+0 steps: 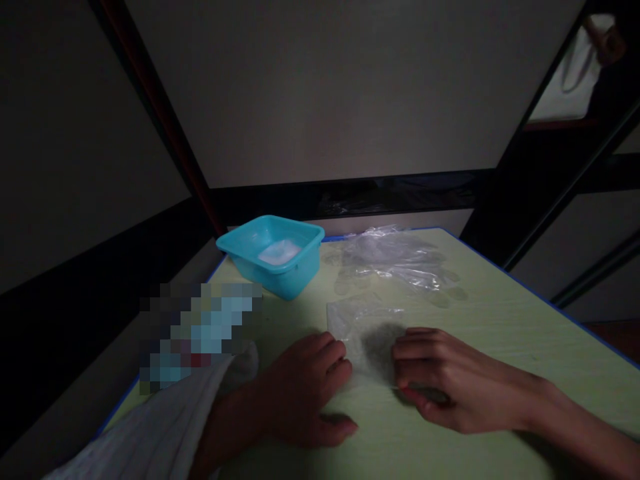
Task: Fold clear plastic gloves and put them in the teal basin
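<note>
A small clear plastic bag lies flat on the pale green table between my hands. My left hand rests at its left edge, fingers curled and thumb apart, with nothing visible between them. At the lower right corner of the bag, my right hand has its fingers bent together and the thumb close under them; the bag's edge runs up to the fingertips. Behind the small bag, several thin clear plastic pieces are spread in a crumpled layer.
A turquoise basin with a whitish item inside stands at the table's back left. A pixelated object lies at the left edge. The table has a blue rim, with pale panels behind it.
</note>
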A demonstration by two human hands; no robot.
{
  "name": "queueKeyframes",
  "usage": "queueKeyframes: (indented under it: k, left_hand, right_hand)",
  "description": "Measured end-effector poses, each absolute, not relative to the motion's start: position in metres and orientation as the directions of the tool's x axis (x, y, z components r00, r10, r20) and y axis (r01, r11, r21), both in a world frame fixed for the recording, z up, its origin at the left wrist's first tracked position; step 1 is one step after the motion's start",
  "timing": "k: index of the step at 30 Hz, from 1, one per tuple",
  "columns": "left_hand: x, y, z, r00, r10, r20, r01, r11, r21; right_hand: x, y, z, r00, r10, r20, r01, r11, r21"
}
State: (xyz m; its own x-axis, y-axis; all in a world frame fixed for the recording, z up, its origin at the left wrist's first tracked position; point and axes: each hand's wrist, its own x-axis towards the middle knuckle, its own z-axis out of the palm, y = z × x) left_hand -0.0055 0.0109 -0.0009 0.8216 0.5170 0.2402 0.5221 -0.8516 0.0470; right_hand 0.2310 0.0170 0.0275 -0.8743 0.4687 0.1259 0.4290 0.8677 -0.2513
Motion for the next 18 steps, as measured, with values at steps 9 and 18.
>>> queueKeyframes:
  k: [9, 18]
  left_hand:
    - [-0.003, 0.0155, -0.004, 0.81, 0.496, 0.314, 0.516, -0.857, 0.022]
    - [-0.0036, 0.0149, -0.006, 0.726, 0.623, 0.29, 0.509, -0.771, 0.382]
  right_hand:
    - [0.2327, 0.0187, 0.0275, -0.87, 0.474, 0.135, 0.46, 0.879, -0.128]
    - [0.2308, 0.0183, 0.0248, -0.87, 0.466, 0.163, 0.465, 0.884, -0.047]
